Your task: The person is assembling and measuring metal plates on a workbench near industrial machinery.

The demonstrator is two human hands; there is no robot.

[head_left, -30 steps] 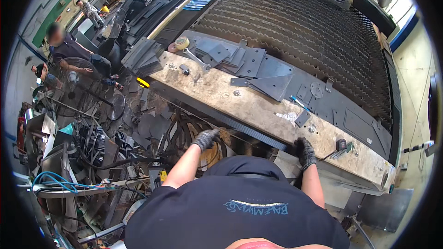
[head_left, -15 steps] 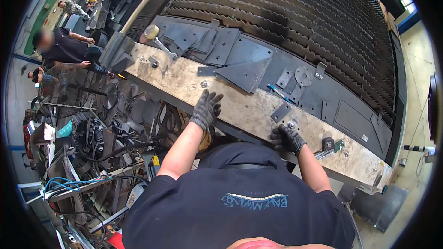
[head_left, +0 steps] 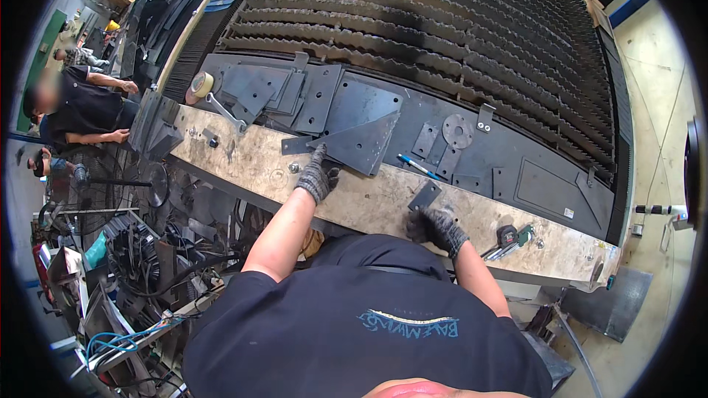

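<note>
Standing at a long, stained, pale bench edge [head_left: 254,158], I reach over it with both hands in dark grey knitted gloves, forearms bare below my black short-sleeved shirt [head_left: 332,317]. My left hand [head_left: 316,180] is spread, its index finger stretched forward and its thumb held apart, the fingertip at the lower left edge of a dark grey triangular metal plate [head_left: 360,144] with drilled holes (whether glove and metal actually touch, I cannot tell). That plate lies partly on the bench edge and partly over other flat dark plates behind it. My right hand [head_left: 436,230] sits lower on the bench, fingers bent, beside the near end of a small dark rectangular metal plate [head_left: 425,196]; I cannot tell whether the fingers pinch it. Between the two plates, farther back, lies a blue-and-white pen [head_left: 420,166], with a round grey metal disc [head_left: 457,131] pierced by holes beyond it. A dark, rounded tape measure [head_left: 507,234] rests to the right, a silver steel wrench [head_left: 223,110] to the left. Behind everything stretches a brown, jagged-slatted metal bed [head_left: 354,26].
</note>
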